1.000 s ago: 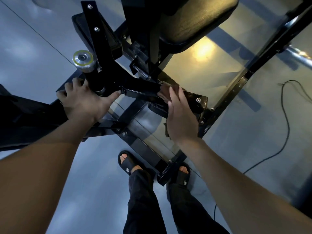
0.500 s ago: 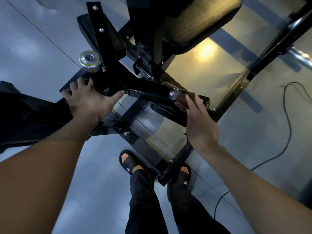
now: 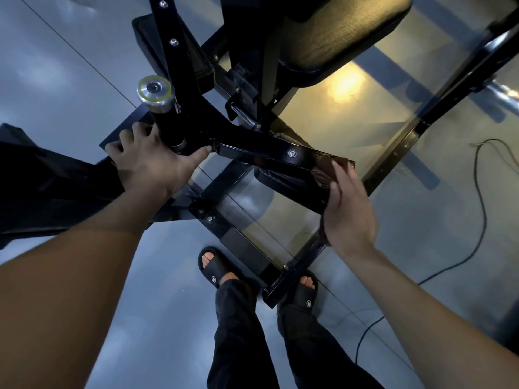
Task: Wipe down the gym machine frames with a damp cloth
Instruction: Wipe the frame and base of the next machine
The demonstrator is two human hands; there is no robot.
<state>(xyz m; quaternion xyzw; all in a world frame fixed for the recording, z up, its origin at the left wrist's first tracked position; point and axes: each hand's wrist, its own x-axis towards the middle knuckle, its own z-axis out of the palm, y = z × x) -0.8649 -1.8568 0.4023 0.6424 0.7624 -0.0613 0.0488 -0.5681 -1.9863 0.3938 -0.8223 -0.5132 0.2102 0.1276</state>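
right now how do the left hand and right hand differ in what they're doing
The left hand rests bare on the black frame beside the silver-capped post; the right hand presses a brown cloth at the bar's far end. Both touch the same machine.
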